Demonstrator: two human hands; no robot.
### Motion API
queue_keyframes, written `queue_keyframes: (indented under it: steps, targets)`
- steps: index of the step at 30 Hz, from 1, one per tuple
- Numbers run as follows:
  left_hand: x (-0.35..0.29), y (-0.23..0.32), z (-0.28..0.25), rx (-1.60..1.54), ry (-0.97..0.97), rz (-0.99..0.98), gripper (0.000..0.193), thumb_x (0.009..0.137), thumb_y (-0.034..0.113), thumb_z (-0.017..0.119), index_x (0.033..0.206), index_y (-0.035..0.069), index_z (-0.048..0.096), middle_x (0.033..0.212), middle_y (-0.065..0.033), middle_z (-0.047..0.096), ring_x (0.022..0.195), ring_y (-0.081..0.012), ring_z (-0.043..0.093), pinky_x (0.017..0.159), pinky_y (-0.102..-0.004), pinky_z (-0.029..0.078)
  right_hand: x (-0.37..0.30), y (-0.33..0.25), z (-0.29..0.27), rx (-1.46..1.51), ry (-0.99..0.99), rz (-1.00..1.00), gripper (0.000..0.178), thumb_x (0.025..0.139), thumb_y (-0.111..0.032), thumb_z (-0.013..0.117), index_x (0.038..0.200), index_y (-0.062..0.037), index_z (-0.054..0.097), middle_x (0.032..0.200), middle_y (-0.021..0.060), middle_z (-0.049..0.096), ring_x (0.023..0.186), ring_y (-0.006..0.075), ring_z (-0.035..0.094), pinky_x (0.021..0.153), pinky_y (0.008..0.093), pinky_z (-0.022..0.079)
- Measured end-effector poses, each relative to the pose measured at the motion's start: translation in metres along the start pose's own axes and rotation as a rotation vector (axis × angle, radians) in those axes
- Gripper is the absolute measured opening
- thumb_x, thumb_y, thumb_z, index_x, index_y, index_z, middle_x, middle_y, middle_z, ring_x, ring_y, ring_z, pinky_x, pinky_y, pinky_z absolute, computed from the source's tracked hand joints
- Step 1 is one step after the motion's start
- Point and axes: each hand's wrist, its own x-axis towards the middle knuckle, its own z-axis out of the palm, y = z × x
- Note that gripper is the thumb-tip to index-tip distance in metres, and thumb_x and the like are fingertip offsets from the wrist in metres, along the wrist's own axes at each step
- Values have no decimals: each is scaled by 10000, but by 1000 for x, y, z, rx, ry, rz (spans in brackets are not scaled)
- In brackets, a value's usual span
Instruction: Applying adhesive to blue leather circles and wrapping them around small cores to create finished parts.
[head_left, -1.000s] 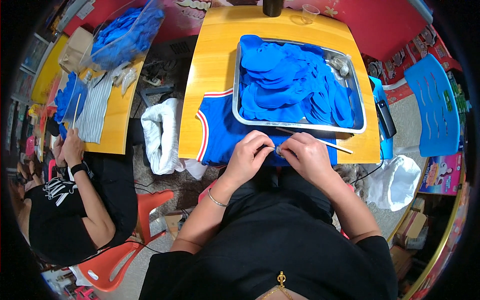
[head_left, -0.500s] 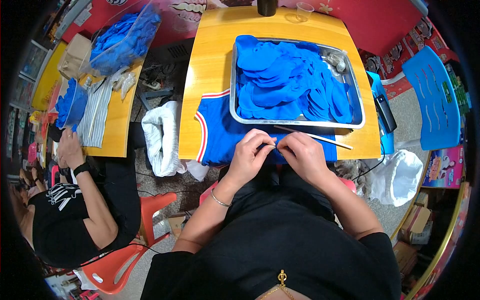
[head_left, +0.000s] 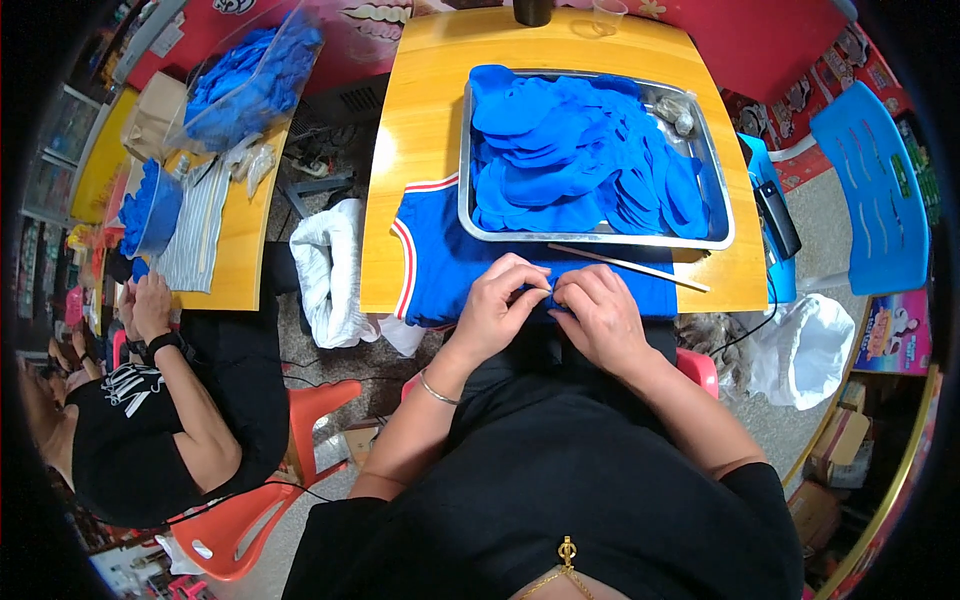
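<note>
My left hand (head_left: 505, 305) and my right hand (head_left: 600, 315) meet fingertip to fingertip over the near edge of the table. Each is closed in a pinch, and whatever sits between the fingers is too small to make out. Beneath them lies a blue jersey (head_left: 440, 250) with red and white trim. Just beyond, a metal tray (head_left: 590, 238) rests partly on the jersey, heaped with flat, rounded blue fabric pieces (head_left: 570, 150). A thin pale stick (head_left: 640, 270) lies slantwise in front of the tray, above my right hand.
A small clear bag (head_left: 675, 115) lies in the tray's far right corner. A clear cup (head_left: 608, 17) stands at the back. At the left table, a co-worker's hands (head_left: 148, 305) are beside a bowl of blue pieces (head_left: 155, 215). A blue chair (head_left: 870, 190) stands right.
My right hand has turned slightly, its fingers now lower and closer to the left fingertips. The co-worker's hands have come together below the bowl. The view has shifted slightly.
</note>
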Motion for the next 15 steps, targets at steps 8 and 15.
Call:
queue_keyframes:
  steps: [8, 15]
  targets:
    - [9, 35, -18, 384, -214, 164, 212, 699, 115, 697, 879, 52, 604, 948, -94, 568, 930, -271, 550, 796, -352, 449, -17, 9, 7, 154, 116, 57, 287, 629, -41, 701, 863, -49, 534, 943, 88, 539, 878, 271, 521, 741, 354, 415]
    - [25, 46, -13, 759, -445, 392, 225, 658, 180, 680, 815, 55, 578, 878, -60, 525, 855, -227, 534, 693, -358, 442, -15, 14, -2, 74, 39, -19, 302, 614, -49, 685, 870, -60, 526, 938, 77, 536, 894, 265, 519, 741, 364, 412]
